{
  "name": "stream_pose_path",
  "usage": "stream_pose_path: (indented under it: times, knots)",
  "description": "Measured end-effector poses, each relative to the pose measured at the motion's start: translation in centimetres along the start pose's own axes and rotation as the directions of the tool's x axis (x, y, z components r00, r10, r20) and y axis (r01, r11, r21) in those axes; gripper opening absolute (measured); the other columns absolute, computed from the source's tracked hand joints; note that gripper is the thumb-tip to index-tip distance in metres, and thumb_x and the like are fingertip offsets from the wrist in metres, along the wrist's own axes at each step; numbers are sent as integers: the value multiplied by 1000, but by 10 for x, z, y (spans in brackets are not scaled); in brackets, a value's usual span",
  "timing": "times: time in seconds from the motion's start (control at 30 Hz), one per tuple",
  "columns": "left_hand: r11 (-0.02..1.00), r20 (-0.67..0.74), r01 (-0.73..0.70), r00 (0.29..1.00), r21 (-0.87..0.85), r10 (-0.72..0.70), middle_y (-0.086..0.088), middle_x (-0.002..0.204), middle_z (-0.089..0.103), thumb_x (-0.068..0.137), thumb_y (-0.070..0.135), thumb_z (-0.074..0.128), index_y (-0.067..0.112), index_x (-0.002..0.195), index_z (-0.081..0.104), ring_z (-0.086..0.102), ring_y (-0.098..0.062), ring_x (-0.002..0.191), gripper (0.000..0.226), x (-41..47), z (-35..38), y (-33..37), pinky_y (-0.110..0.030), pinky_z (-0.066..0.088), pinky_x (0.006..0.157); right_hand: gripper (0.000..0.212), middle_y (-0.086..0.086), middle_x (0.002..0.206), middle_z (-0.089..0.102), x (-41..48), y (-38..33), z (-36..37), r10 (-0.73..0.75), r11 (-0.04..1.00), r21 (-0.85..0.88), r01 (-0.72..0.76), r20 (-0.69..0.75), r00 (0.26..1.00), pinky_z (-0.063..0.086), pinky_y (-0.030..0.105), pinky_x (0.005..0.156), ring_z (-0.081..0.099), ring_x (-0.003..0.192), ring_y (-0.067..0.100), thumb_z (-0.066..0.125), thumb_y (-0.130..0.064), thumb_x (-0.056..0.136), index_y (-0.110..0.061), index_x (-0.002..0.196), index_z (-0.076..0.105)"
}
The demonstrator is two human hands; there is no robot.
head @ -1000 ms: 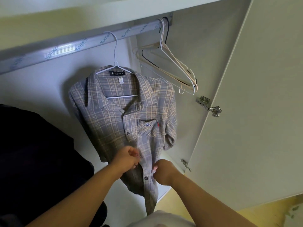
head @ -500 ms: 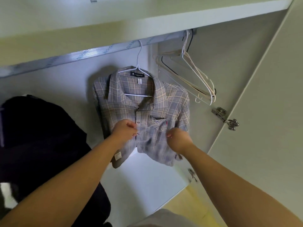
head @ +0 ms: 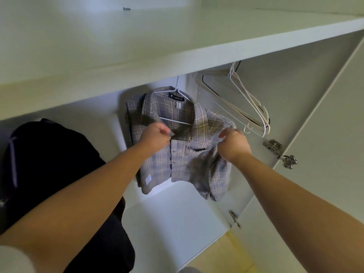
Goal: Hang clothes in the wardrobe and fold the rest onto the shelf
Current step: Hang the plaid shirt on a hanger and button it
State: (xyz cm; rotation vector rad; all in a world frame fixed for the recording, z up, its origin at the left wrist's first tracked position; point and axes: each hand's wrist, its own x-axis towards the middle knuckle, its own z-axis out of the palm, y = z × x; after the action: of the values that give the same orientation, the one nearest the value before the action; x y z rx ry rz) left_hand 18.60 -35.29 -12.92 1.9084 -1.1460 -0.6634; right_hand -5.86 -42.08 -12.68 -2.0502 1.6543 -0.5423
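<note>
A grey and beige plaid shirt (head: 189,166) hangs on a white wire hanger (head: 178,89) inside the wardrobe, its collar open and several snaps showing down the front. My left hand (head: 155,137) pinches the shirt's front edge just below the collar. My right hand (head: 233,144) grips the fabric near the shirt's right shoulder, above the chest pocket. The rail is hidden behind the shelf (head: 177,62) above.
Several empty hangers (head: 248,107) hang to the right of the shirt. A dark garment (head: 49,164) hangs at the left. The open wardrobe door (head: 325,154) with metal hinges (head: 279,152) stands at the right. The white wardrobe floor (head: 173,213) lies below.
Both hands have moved up the shirt, from its lower front to the collar and shoulder. The view has tilted, so the shelf now hides the rail.
</note>
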Motion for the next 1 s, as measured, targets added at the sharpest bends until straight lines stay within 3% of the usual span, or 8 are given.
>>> stream_pose_path:
  times: [0.17,0.3,0.47,0.57,0.67,0.8,0.9,1.0]
  knots:
    - [987,36,-145,989,62,143,-2,96,68,92,7,66,29,87,61,71,-16,80,23,17,8,17,-32,57,66,53,17,141,39,3,1,-2,40,997,-62,-45,-78,996,48,47,104,47,125,40,55,-7,86,-10,138,47]
    - [940,14,-295,955,170,297,8,102,63,91,13,68,31,95,62,65,-12,90,19,18,18,28,-31,55,79,47,17,138,35,0,-1,-3,49,996,-66,-60,-157,986,44,47,99,40,125,39,58,-4,84,-9,129,42]
    - [861,4,-427,896,277,443,1,123,60,89,17,73,17,120,61,57,-14,115,33,10,28,53,-24,44,95,56,18,137,40,5,-1,-15,2,1000,-7,-4,-177,984,44,49,104,43,124,38,55,3,81,-16,129,36]
    - [885,43,-387,920,258,390,-1,134,58,92,29,72,15,133,55,54,-16,124,47,11,34,65,-25,40,99,64,20,136,44,10,0,-21,8,1000,19,-6,-105,994,49,55,101,50,120,41,53,5,83,-21,137,30]
    - [922,88,-323,946,212,311,-4,139,56,94,45,66,14,140,47,55,-20,124,59,11,40,70,-37,45,104,65,19,133,47,9,2,-23,21,1000,-9,-21,-40,999,55,55,93,56,111,40,51,5,86,-22,140,30]
    - [946,99,-253,966,200,237,-10,143,51,98,52,57,10,147,37,55,-26,122,68,11,46,70,-37,45,95,53,19,129,50,8,10,-23,-10,997,-73,9,-13,1000,52,52,97,55,113,39,52,3,90,-16,138,38]
    - [955,108,-226,972,194,208,-13,140,54,96,56,56,9,143,40,58,-28,118,68,14,49,67,-40,49,92,43,18,126,50,6,14,-21,-15,993,-114,17,11,1000,52,52,97,55,112,40,50,0,92,-13,132,43]
    - [963,94,-197,979,185,182,-11,141,55,95,58,57,11,142,42,57,-30,122,68,14,50,67,-48,49,101,39,17,117,53,4,16,-19,-14,988,-153,18,29,999,54,50,91,58,103,38,50,-3,93,-12,131,45]
